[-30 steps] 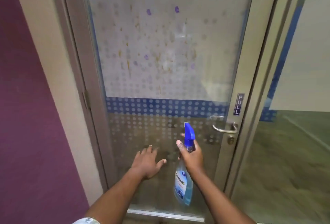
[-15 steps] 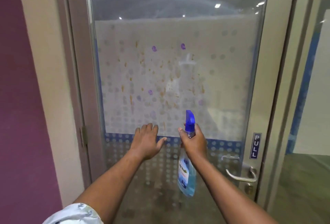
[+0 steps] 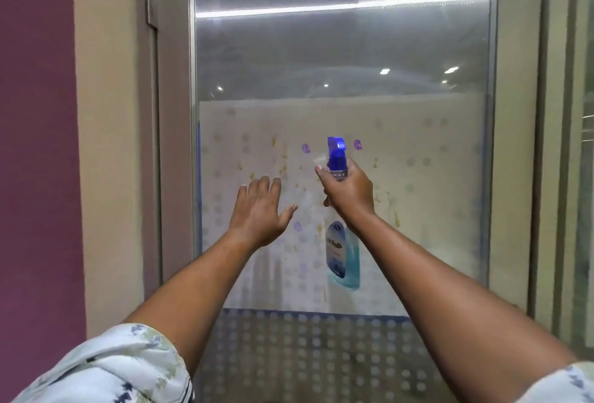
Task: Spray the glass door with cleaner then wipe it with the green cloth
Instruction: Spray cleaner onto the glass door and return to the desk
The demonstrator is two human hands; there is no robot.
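Observation:
The glass door (image 3: 418, 58) fills the view, with a frosted dotted panel across its middle spattered with orange and purple stains (image 3: 306, 148). My right hand (image 3: 350, 188) grips the neck of a spray bottle (image 3: 341, 251) with a blue nozzle (image 3: 336, 150) and pale blue liquid, held upright close to the stained glass. My left hand (image 3: 260, 213) is raised beside it, fingers spread, holding nothing, near or against the glass. No green cloth is in view.
A grey metal door frame (image 3: 175, 145) runs down the left, with a beige jamb and purple wall (image 3: 35, 145) beyond. A second frame and glass panel (image 3: 565, 145) stand at the right. Ceiling lights reflect in the upper glass.
Both hands have risen from handle height to the stained middle of the glass, carrying the bottle up. My view has tilted upward, so the door handle and PULL sign have dropped out of sight.

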